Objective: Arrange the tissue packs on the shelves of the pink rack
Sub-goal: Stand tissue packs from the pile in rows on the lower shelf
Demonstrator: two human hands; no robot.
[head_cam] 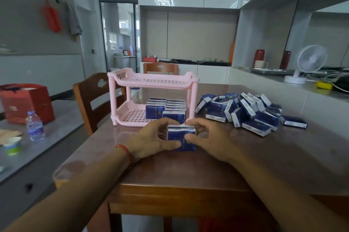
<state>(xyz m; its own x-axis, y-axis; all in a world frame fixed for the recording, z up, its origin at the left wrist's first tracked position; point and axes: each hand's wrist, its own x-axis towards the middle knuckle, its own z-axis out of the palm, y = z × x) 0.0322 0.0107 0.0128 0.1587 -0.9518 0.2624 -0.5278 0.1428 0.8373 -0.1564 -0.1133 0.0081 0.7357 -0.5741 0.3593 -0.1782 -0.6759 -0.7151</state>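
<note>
Both my hands are on a small stack of tissue packs [181, 138] standing on the table [217, 165], just in front of the pink rack [153, 97]. Left hand [157, 141] has thumb curled across the front face low down and fingers wrapped round the left side/top; right hand [204, 138] pinches from the right, thumb on the front, fingertips up at the top back edge. So both are clamped on the stack, neither spread. Looks like 2 packs or so squared up together, can't count for sure.

Key relation: the stack sits directly in line w/ the lower shelf [132, 116] opening, which lies straight ahead of the grip, away from me. Long axis of the stack runs left-right, same way as the packs already shelved [166, 108], which stand in rows at the right half of that shelf. A front pack there is almost touching my fingertips, so that row looks near full to the front lip. Left half of the lower shelf is bare, top shelf [151, 80] holds nothing I can see.

My read: next move is lift over the lip and push fwd, prob shifting left toward the bare part. Left hand is nearer that side. Loose pile [247, 113] of packs lies to the right of the rack, nearer my right hand, lots left, so task is early-ish
</note>
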